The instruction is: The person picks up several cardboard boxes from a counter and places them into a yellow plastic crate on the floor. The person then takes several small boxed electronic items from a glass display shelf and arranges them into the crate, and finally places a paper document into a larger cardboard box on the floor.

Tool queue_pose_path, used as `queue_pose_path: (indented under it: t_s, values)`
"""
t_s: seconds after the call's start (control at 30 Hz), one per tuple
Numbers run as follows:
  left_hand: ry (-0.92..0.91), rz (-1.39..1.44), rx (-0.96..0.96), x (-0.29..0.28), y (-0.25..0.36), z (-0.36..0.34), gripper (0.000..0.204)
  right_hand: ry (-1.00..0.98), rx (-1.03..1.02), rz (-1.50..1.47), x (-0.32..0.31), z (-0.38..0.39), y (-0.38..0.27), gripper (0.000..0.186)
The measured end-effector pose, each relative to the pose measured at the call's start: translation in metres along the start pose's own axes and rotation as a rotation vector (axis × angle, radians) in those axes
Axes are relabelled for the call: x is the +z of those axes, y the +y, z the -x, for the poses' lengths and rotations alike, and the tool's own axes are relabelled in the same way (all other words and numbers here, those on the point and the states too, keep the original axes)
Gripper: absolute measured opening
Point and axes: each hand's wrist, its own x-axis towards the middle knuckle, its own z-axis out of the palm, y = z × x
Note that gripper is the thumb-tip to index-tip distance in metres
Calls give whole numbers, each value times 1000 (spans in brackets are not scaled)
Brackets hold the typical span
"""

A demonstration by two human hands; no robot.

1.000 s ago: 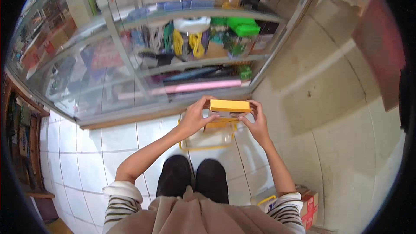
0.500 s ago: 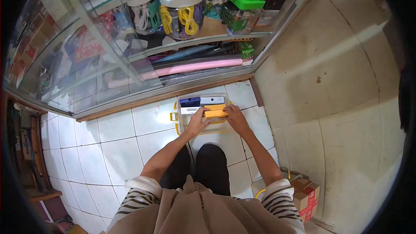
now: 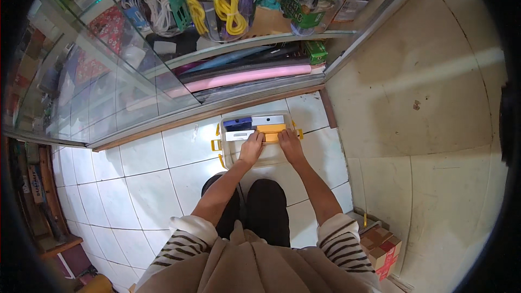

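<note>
Left hand (image 3: 252, 148), right hand (image 3: 291, 145), both on orange box (image 3: 271, 128), inside clear bin (image 3: 232, 153), tiled floor (image 3: 144, 164)

The left hand (image 3: 252, 150) and right hand (image 3: 291, 146) are hiding the seven and five o'clock corners of the yellow box (image 3: 270, 128); toward twelve, the view's edge is cropping the glass cabinet (image 3: 260, 91).

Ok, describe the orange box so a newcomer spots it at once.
On the tiled floor beside the glass cabinet sits a clear bin with yellow clips. Within its rim, the left hand and right hand are on the orange box. It alone is orange; its neighbours are a dark blue box and two whitish boxes.
</note>
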Motion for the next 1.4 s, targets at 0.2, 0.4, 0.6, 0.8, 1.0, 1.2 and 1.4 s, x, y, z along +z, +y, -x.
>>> queue_pose_path:
  t_s: [0.2, 0.4, 0.6, 0.8, 1.0, 1.2, 1.4]
  values:
    - [-50, 102, -102, -3, 6, 6, 32, -49, 38, 84, -1, 4, -12, 23]
    - [100, 114, -39, -87, 23, 0, 42, -2, 129, -246, -91, -14, -10, 35]
    - [438, 341, 346, -239, 121, -84, 27, 673, 105, -365, -269, -99, 32, 27]
    - [857, 76, 771, -366, 221, -181, 33, 1035, -12, -645, -406, -210, 66, 29]
    - [1127, -388, 634, -413, 234, -276, 54, 1057, -96, -82, -453, -302, 98, 43]
    - [950, -519, 447, -399, 221, -300, 65, 919, -50, 174, -455, -339, 121, 56]
    - [1142, -484, 621, -395, 226, -284, 62, 965, -33, 285, -472, -323, 115, 47]
